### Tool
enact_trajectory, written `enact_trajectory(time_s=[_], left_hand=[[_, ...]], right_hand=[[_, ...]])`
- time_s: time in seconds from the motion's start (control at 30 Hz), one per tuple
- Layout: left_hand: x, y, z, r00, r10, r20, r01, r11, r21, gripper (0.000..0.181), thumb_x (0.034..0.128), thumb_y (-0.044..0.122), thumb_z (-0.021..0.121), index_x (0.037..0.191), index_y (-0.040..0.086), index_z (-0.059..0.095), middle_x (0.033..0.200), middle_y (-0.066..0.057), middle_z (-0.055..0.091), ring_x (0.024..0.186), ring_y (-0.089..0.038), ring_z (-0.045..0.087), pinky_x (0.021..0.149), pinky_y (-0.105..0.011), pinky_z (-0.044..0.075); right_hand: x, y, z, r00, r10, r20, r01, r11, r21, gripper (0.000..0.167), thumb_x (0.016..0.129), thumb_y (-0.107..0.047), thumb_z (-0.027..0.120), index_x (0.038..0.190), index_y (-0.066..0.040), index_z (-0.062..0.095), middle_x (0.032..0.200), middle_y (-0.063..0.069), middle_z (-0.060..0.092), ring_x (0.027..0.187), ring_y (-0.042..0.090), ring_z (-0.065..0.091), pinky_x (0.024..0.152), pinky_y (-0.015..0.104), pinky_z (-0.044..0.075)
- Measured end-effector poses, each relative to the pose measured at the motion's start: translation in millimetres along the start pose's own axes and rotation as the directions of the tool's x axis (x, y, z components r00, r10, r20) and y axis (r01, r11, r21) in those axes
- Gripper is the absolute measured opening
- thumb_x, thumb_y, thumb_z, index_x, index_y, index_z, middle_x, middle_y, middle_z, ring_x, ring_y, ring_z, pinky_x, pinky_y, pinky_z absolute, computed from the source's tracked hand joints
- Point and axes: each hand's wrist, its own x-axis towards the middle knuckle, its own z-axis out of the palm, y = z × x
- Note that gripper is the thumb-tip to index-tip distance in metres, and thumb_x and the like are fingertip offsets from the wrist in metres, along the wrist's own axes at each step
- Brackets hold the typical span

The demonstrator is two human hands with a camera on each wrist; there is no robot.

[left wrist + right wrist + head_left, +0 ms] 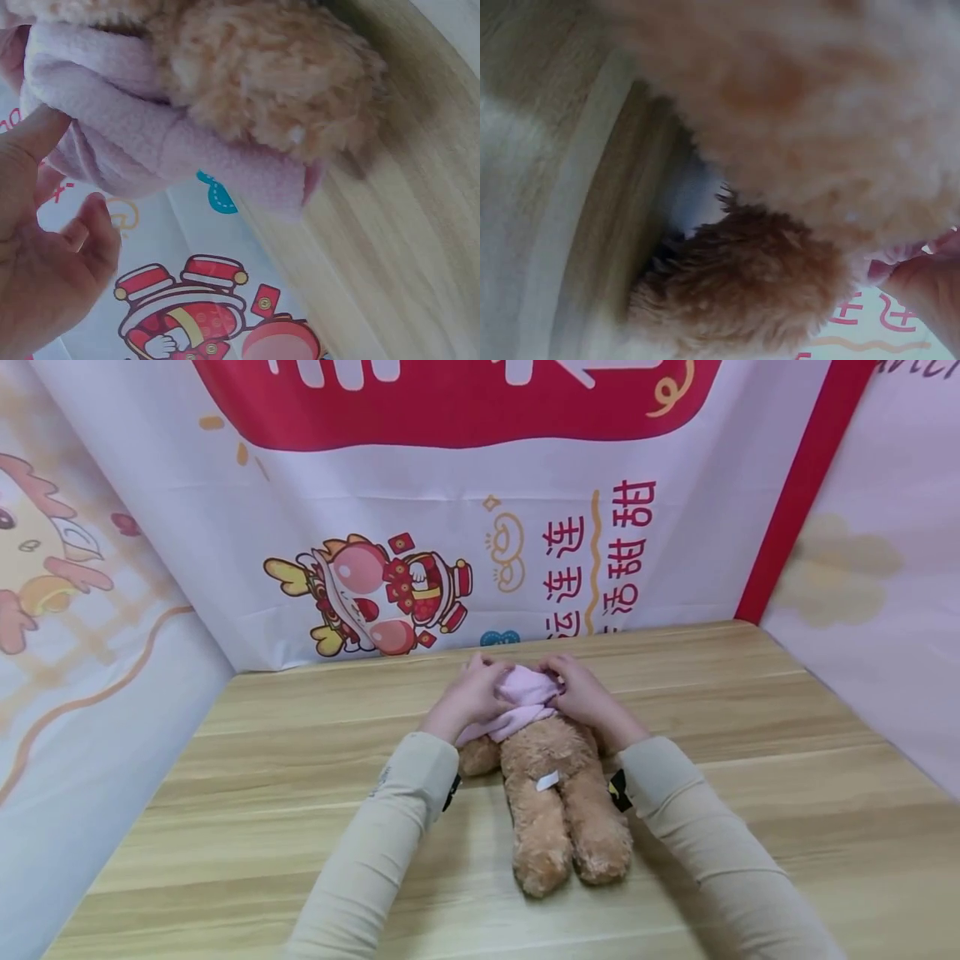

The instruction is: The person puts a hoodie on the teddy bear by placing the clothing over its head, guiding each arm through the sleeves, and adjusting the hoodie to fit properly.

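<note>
A brown plush toy [551, 752] lies on the wooden table with its legs toward the near side and a white tag low on its body. Pink fleece cloth [525, 689] is bunched around its upper end. My left hand [474, 697] pinches the cloth's left side; in the left wrist view, the thumb of this hand [49, 240] presses into the pink folds [142, 120] beside a furry arm [277, 82]. On the other side, my right hand [588, 693] grips the cloth's right edge. Brown fur [817, 112] hides most of the right hand [930, 289] in the right wrist view.
The wooden tabletop [300, 793] extends around the toy. Behind it hangs a white printed cloth [420, 485] with red lettering and a cartoon figure, reaching the table's back edge. Printed panels [97, 652] stand at the left and right sides.
</note>
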Motion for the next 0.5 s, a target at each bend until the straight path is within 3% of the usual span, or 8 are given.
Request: enact_trajectory(time_s=[0.07,0.17,0.3,0.5], left_hand=[[0.1,-0.8,1.2,0.999,0.031,0.012,-0.031,0.999,0.033,0.067,0.0838,0.021,0.072,0.144,0.017,0.042,0.150,-0.015,0.034,0.133,-0.036,0.035,0.112,-0.048,0.032],[0.9,-0.7,2.3,0.995,0.086,0.039,-0.087,0.996,0.013,0.067,0.0834,0.014,0.070,0.143,0.018,0.042,0.151,-0.010,0.037,0.136,-0.035,0.035,0.114,-0.050,0.027],[2.7,-0.2,4.6,0.994,0.099,0.036,-0.098,0.995,-0.015,0.061,0.0823,0.011,0.071,0.137,0.014,0.044,0.144,-0.008,0.046,0.133,-0.029,0.041,0.112,-0.050,0.031],[2.1,-0.9,8.2,0.994,0.110,0.004,-0.110,0.992,0.059,0.053,0.0818,0.009,0.070,0.130,0.012,0.046,0.134,-0.010,0.050,0.127,-0.027,0.047,0.108,-0.048,0.036]], right_hand=[[-0.2,-0.4,0.1,1.000,-0.016,-0.014,0.016,1.000,-0.012,0.040,0.071,0.015,0.060,0.110,0.008,0.058,0.112,0.026,0.055,0.107,0.039,0.053,0.096,0.051,0.045],[0.2,-3.2,-1.4,0.999,-0.033,-0.021,0.032,0.999,-0.040,0.035,0.069,0.017,0.054,0.103,0.006,0.059,0.108,0.025,0.058,0.104,0.038,0.055,0.094,0.050,0.046],[1.2,-5.5,-2.0,0.998,-0.065,-0.012,0.064,0.996,-0.061,0.031,0.066,0.020,0.049,0.091,0.003,0.058,0.097,0.020,0.058,0.094,0.034,0.055,0.085,0.047,0.046],[-0.3,1.8,1.2,0.991,-0.136,-0.015,0.136,0.990,-0.025,0.025,0.067,0.017,0.056,0.086,0.002,0.055,0.092,0.018,0.056,0.090,0.032,0.053,0.082,0.046,0.046]])
